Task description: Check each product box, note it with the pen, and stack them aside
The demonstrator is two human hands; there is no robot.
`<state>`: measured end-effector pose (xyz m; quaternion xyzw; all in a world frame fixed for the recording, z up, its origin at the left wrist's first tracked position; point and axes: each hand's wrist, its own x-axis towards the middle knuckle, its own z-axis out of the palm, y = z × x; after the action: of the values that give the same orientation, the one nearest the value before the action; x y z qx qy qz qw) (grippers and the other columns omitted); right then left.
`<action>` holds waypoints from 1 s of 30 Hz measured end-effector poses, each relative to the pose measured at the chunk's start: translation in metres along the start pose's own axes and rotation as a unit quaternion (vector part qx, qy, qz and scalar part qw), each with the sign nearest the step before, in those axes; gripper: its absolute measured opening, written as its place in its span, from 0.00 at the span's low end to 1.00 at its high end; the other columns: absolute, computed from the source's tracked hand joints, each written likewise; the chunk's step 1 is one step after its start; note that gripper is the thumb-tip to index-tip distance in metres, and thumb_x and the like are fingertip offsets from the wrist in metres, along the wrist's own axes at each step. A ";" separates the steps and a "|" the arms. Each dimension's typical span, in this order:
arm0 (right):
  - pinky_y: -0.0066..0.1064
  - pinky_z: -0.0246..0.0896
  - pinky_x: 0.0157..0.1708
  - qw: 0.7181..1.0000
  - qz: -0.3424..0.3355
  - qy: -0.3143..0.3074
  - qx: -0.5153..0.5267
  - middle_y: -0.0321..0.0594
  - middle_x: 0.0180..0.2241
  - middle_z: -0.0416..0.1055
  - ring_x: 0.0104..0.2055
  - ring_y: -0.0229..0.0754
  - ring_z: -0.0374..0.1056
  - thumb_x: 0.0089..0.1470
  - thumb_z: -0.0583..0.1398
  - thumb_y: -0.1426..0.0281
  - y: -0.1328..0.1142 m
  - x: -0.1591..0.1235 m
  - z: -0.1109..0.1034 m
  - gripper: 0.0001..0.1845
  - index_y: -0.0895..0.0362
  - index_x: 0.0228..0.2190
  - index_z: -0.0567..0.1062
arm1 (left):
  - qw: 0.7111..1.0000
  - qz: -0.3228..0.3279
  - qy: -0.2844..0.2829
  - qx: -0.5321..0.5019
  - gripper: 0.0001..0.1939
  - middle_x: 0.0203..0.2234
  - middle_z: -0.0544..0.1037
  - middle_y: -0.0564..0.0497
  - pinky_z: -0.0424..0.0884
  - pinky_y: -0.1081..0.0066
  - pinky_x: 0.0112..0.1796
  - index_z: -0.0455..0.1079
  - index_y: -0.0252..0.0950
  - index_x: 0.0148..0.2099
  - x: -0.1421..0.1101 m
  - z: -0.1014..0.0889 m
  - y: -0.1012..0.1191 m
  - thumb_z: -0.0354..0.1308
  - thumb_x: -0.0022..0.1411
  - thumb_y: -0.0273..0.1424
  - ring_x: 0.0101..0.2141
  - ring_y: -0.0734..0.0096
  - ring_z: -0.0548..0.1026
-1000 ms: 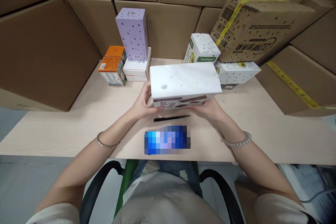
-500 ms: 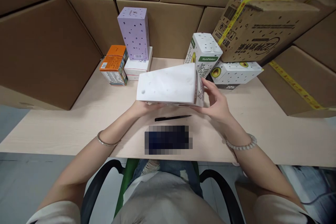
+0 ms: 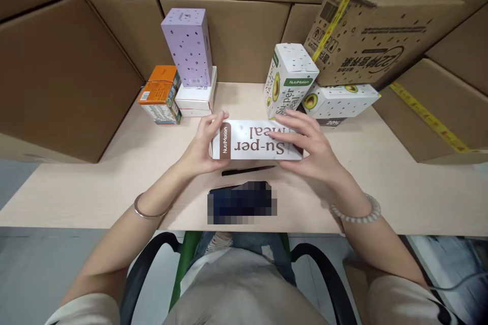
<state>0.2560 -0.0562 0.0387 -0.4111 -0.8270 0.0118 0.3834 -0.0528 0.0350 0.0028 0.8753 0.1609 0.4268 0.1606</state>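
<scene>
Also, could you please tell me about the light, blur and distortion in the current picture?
In the head view: fairly even light, soft shadows on the table; readable print on the held box; blocky pixels over the dark item; left carton seemingly stretched, as by a wide lens.

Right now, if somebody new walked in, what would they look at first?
Probably the white box with brown letters, in the middle, held between the left hand and the right hand. Next might be the tall purple box at the back left, with a bright orange box beside it. The big yellow-taped carton at the back right stands out too.
</scene>
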 end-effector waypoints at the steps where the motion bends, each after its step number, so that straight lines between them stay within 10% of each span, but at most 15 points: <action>1: 0.63 0.57 0.65 1.000 -0.005 0.015 -0.008 0.39 0.61 0.73 0.66 0.62 0.64 0.54 0.71 0.59 -0.002 -0.001 0.002 0.28 0.38 0.56 0.77 | 1.000 0.011 -0.002 0.013 0.56 0.64 0.66 0.42 0.68 0.46 0.63 0.41 0.56 0.78 -0.001 0.000 -0.001 0.72 0.58 0.42 0.64 0.49 0.68; 5: 0.39 0.67 0.33 0.982 -0.141 0.100 -0.077 0.34 0.28 0.75 0.32 0.44 0.69 0.56 0.69 0.64 -0.016 -0.011 0.013 0.03 0.44 0.35 0.81 | 0.999 0.015 -0.009 0.035 0.48 0.61 0.67 0.43 0.70 0.49 0.62 0.53 0.53 0.75 0.002 -0.001 0.002 0.71 0.58 0.38 0.62 0.51 0.69; 8: 0.33 0.53 0.20 0.963 -0.219 -0.005 -0.160 0.30 0.16 0.65 0.19 0.36 0.57 0.63 0.63 0.70 -0.031 -0.018 0.023 0.19 0.52 0.19 0.72 | 0.999 0.009 -0.006 0.044 0.48 0.59 0.68 0.44 0.71 0.50 0.61 0.54 0.52 0.75 0.004 -0.003 0.006 0.71 0.58 0.38 0.60 0.51 0.69; 18: 0.49 0.74 0.46 0.938 -0.047 -0.245 -0.239 0.59 0.45 0.83 0.46 0.60 0.80 0.64 0.63 0.70 -0.029 -0.026 0.043 0.16 0.65 0.50 0.81 | 0.998 -0.002 -0.005 0.062 0.49 0.58 0.69 0.44 0.71 0.49 0.61 0.54 0.51 0.75 0.003 -0.003 0.004 0.72 0.57 0.40 0.60 0.50 0.70; 30: 0.35 0.60 0.28 0.951 -0.138 -0.136 -0.239 0.40 0.26 0.78 0.26 0.40 0.68 0.62 0.58 0.83 -0.034 -0.023 0.043 0.15 0.57 0.32 0.81 | 0.998 -0.011 -0.003 0.064 0.48 0.58 0.69 0.44 0.69 0.49 0.62 0.56 0.50 0.74 0.003 -0.002 0.004 0.72 0.56 0.39 0.60 0.51 0.69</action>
<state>0.2141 -0.0817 0.0055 -0.3675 -0.8984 -0.1834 0.1553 -0.0524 0.0326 0.0081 0.8833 0.1972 0.4107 0.1099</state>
